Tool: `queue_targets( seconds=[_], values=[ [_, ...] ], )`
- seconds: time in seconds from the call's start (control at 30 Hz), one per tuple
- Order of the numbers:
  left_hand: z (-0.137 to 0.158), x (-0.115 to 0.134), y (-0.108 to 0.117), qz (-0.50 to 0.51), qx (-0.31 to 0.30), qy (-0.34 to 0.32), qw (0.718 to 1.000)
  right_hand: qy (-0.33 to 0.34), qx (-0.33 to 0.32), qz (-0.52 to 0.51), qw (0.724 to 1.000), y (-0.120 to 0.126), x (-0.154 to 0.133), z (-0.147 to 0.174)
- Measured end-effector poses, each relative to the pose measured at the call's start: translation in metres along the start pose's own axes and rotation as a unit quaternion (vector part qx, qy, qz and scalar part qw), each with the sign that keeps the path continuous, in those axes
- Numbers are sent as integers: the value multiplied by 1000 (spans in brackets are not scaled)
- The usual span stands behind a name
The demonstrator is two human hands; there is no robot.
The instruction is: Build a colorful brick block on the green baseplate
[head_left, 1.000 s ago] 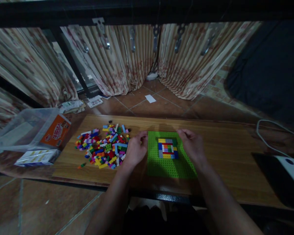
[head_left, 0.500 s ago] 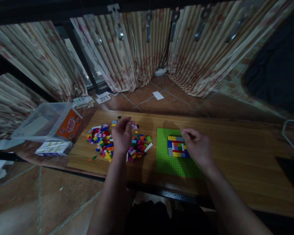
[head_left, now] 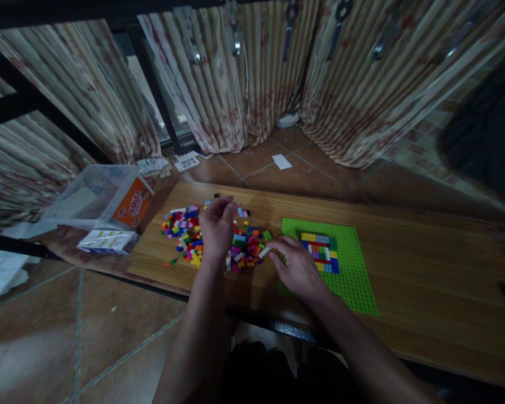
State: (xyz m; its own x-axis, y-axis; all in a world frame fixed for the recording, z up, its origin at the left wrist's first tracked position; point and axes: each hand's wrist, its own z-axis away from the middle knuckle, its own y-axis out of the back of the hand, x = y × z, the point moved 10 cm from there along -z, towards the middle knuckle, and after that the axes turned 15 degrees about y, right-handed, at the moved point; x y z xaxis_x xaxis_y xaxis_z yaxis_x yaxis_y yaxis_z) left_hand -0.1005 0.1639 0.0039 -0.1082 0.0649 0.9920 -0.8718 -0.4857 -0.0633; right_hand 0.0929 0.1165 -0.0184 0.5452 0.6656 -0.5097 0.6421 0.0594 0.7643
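Note:
My left hand [head_left: 217, 229] hovers over a pile of loose toy bricks [head_left: 197, 241], thumb and fingers pinched together. Whatever is between its fingertips is too small or hidden to make out. My right hand [head_left: 297, 266] reaches to the right edge of the pile, beside a white brick [head_left: 264, 253], with thumb and forefinger apart. Under and beyond that hand lies a green baseplate [head_left: 356, 280], its left part partly covered. On the plate stands a multicoloured brick build [head_left: 315, 238], roughly square, with yellow, blue, red and white bricks; my right hand hides part of it.
The wooden table [head_left: 425, 280] runs to the right. Left of it stand a clear plastic bin [head_left: 88, 196] with an orange label and a white box [head_left: 107, 241]. Curtains [head_left: 235, 84] hang behind, and a white paper [head_left: 281, 161] lies on the tiled floor.
My right hand has moved left, from the brick build to the edge of the pile, and its fingers have parted. My left hand stays pinched over the pile. The view has shifted slightly.

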Motion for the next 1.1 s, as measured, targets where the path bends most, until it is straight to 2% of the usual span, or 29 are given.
queue_targets(
  seconds=[0.1,0.2,0.4,0.63,0.8,0.97,1.1],
  values=[
    [0,2,5,4,4,-3,1000,0,-32,33,999,-14,1,0],
    [1,3,7,-3,2,-5,1000,-3,-32,59,998,-20,3,-1],
    [1,3,8,-10,-7,4,1000,-16,-45,72,996,-22,7,-3],
    [1,3,0,-49,-28,2,998,-13,-54,56,997,-12,-4,-3],
    [14,-7,-32,-97,-109,-8,989,-36,0,23,999,20,7,6],
    [57,-16,-89,-217,-258,-66,939,-80,73,-9,994,61,32,24],
    [79,-31,-116,-281,-300,-75,908,-100,61,-20,993,70,45,35]
  ],
)
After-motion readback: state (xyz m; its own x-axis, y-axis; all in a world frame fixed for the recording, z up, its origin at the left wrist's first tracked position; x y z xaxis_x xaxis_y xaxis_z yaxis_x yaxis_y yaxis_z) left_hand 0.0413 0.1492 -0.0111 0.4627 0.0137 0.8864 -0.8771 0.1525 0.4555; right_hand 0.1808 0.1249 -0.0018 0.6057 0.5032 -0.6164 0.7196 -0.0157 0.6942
